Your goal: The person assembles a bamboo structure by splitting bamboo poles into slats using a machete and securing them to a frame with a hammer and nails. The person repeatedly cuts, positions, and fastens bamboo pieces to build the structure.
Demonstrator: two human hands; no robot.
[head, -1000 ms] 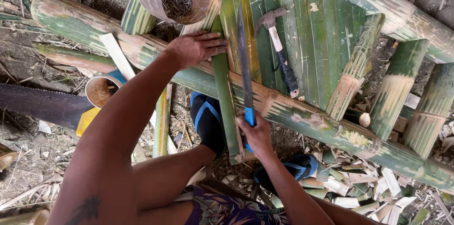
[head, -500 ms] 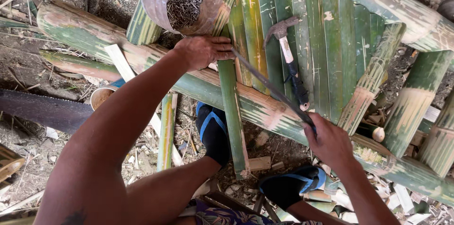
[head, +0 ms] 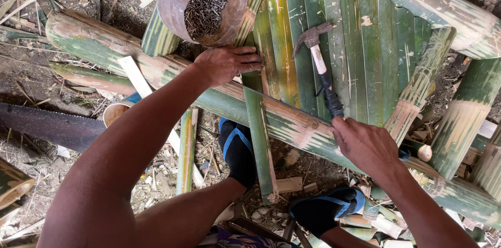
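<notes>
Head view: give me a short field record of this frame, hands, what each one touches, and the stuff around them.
left hand: flat on a green bamboo slat, fingers spread, holding nothing
right hand: at the black grip of the claw hammer, not clearly closed on it
hammer: lies on the bamboo slat panel, head pointing away
container of nails: on the frame beside the left hand
bamboo pole: runs under the panel
saw blade: on the ground at left
feet: blue and black sandals
</notes>
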